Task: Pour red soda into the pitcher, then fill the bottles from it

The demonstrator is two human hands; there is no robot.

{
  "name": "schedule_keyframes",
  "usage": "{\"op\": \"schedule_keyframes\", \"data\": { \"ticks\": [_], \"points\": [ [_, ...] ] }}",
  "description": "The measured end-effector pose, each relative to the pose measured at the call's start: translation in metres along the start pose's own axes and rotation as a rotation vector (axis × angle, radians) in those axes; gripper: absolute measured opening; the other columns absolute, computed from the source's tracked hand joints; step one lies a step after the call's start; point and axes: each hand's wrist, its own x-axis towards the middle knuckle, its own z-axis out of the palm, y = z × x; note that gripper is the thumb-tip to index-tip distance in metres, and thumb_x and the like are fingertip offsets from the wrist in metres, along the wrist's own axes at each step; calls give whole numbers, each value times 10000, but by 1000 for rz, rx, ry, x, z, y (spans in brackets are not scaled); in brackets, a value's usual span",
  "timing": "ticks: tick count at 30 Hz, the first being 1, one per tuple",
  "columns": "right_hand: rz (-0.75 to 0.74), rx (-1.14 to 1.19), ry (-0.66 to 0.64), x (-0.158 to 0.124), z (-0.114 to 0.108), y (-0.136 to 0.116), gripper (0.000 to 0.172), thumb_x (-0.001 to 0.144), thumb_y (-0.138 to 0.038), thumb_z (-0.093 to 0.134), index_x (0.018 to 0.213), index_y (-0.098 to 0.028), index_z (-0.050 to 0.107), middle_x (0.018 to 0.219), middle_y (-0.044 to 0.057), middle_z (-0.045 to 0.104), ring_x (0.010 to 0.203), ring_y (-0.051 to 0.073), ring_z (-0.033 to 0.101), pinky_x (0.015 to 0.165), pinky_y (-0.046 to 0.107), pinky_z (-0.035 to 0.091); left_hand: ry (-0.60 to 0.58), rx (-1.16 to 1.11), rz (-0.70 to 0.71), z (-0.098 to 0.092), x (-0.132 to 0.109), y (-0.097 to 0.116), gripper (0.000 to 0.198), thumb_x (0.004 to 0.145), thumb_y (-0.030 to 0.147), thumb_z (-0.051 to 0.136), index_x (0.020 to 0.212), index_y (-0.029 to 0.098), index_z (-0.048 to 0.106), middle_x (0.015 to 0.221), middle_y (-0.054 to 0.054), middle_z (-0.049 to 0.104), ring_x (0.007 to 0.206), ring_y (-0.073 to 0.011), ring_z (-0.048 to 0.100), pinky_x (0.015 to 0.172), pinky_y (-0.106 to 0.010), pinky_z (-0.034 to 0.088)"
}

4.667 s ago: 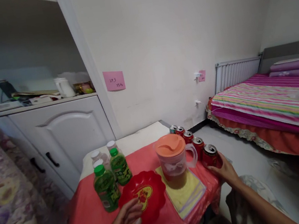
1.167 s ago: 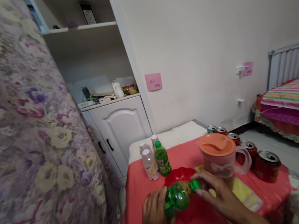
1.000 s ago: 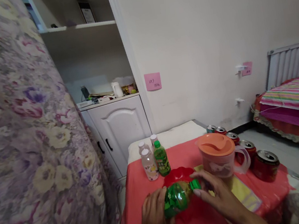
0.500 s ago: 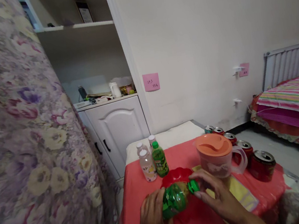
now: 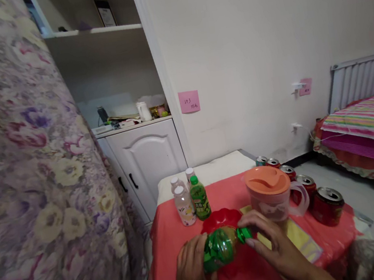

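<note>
Standing beyond held bottle (image 5: pixel 217 249): pitcher (image 5: pixel 268 203), cans (image 5: pixel 327 208).

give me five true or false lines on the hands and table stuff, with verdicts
1. The left hand grips a green bottle. True.
2. The held green bottle stands upright. False: it is tipped well over toward its side.
3. The jug has an orange lid. True.
4. The right hand is on the jug's handle. False: the right hand is at the held bottle's cap.
5. All the cans are red. False: the farthest can is teal.
</note>
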Motion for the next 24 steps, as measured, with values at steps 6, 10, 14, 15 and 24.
{"op": "schedule_keyframes", "data": {
  "ticks": [6, 10, 14, 15, 24],
  "points": [
    [71, -4, 52, -8, -3, 5, 200, 934, -297, 555, 1128, -274, 596, 1140, 61, 603, 1096, 230, 581, 931, 325, 474, 5, -53, -35, -4, 1, -1, 586, 739, 143, 611, 1313, 207, 511, 1234, -123, 689, 1150, -291, 646, 955, -485, 562],
    [186, 30, 56, -20, -3, 14, 272, 922, -371, 569, 1177, -283, 598, 1094, 58, 618, 1000, 231, 606, 836, 309, 496, 15, -115, -116, -2, 0, -1, 539, 759, 176, 599, 1292, 213, 526, 1244, -127, 685, 1165, -301, 644, 974, -512, 552],
    [250, 88, 41, -40, -1, 30, 239, 883, -392, 606, 1081, -266, 647, 1008, 39, 620, 902, 215, 599, 767, 296, 481, 32, -205, -240, 3, -2, -2, 563, 738, 159, 562, 1298, 192, 519, 1272, -145, 661, 1199, -311, 626, 997, -555, 534],
    [290, 124, 50, -46, -1, 35, 234, 867, -391, 623, 1060, -260, 647, 940, 23, 616, 823, 195, 591, 717, 281, 474, 37, -232, -268, 3, -2, -1, 571, 729, 156, 558, 1297, 186, 519, 1278, -149, 655, 1210, -316, 619, 1000, -560, 531],
    [458, 139, 208, -95, -43, 73, 266, 753, -374, 721, 951, -210, 657, 859, 33, 685, 832, 228, 655, 756, 330, 518, -24, -572, -498, -4, 24, 10, 563, 738, 354, 668, 1248, 171, 515, 1240, -141, 657, 1168, -316, 633, 1007, -495, 520]
  ]
}}
